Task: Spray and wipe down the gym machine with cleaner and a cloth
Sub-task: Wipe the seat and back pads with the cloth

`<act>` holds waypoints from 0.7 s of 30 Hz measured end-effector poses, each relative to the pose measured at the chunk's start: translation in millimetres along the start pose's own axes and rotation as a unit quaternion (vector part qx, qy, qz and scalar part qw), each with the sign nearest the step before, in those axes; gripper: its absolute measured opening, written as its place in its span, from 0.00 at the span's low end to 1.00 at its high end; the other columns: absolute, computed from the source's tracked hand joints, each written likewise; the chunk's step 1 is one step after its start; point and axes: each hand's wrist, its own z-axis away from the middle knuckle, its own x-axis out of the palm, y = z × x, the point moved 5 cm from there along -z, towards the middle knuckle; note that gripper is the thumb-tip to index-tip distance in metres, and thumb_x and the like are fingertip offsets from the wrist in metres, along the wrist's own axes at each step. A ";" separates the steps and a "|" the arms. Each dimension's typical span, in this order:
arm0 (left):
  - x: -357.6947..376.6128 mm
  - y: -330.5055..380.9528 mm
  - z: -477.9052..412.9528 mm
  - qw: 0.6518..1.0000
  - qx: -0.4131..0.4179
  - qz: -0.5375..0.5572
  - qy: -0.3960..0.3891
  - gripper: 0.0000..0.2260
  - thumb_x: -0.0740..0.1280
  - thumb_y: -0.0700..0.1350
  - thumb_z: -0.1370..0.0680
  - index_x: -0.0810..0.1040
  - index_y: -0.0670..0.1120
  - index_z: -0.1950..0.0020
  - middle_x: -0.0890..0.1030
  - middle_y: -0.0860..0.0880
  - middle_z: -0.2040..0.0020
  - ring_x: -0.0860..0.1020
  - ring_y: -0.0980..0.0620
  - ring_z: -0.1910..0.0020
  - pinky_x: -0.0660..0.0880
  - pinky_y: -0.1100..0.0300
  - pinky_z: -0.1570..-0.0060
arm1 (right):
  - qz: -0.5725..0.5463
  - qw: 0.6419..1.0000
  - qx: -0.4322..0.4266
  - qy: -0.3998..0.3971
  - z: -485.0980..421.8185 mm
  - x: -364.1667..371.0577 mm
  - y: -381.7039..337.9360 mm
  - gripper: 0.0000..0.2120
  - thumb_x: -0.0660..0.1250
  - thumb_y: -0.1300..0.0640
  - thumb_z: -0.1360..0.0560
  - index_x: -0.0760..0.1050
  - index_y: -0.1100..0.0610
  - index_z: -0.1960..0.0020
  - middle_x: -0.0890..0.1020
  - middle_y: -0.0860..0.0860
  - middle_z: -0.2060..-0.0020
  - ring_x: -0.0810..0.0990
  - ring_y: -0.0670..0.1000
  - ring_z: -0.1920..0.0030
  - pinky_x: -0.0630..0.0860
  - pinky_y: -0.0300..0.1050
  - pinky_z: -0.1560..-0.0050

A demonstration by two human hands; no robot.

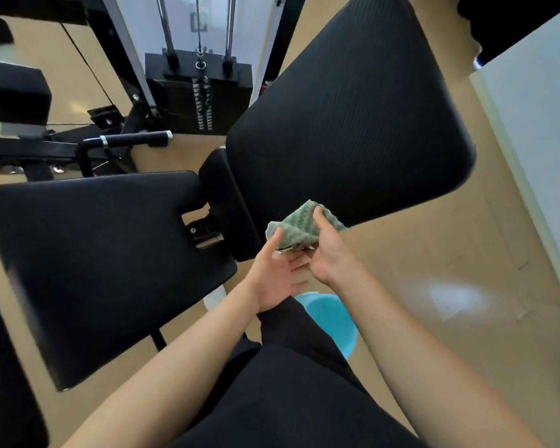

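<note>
Right hand [328, 255] pinched crumpled green zigzag-weave cloth [299, 223] at ribbed black backrest pad [353, 124] lower edge. Left hand [272, 276] thumb touched its corner, fingers splayed straight.

The person is wearing black trousers of smooth, matte fabric [298, 383], which are filling the lower middle of the view. The cloth is lying close over the thigh, creasing in soft folds and narrowing to a rounded knee. The left forearm [175, 360] and the right forearm [411, 344] are showing bare from the lower edge of the view up to the wrists. The left hand [274, 279] and the right hand [328, 253] are showing bare too, with short, plain fingernails.
</note>
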 end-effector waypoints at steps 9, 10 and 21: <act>22.7 13.7 -47.0 0.971 0.051 0.183 0.146 0.27 0.61 0.60 0.16 0.74 0.41 0.27 0.82 0.40 0.35 0.80 0.41 0.34 0.74 0.45 0.31 | 0.212 0.971 -0.106 0.022 19.9 -24.6 10.5 0.11 0.68 0.49 0.19 0.81 0.53 0.40 0.87 0.51 0.46 0.85 0.50 0.44 0.78 0.44 0.49; 19.0 13.8 -51.0 0.964 0.032 0.219 0.150 0.29 0.61 0.63 0.17 0.73 0.41 0.27 0.81 0.39 0.33 0.79 0.39 0.33 0.73 0.42 0.30 | 0.267 0.952 -0.146 0.039 23.4 -26.6 9.0 0.09 0.69 0.51 0.19 0.81 0.54 0.43 0.87 0.50 0.49 0.85 0.49 0.46 0.78 0.43 0.50; -48.0 31.1 -54.1 0.911 0.003 0.299 0.284 0.25 0.61 0.60 0.16 0.73 0.42 0.29 0.81 0.40 0.40 0.81 0.39 0.45 0.78 0.43 0.62 | 0.719 0.443 -0.534 0.040 10.1 34.8 -33.7 0.12 0.73 0.58 0.29 0.83 0.59 0.46 0.85 0.57 0.44 0.80 0.61 0.38 0.76 0.58 0.38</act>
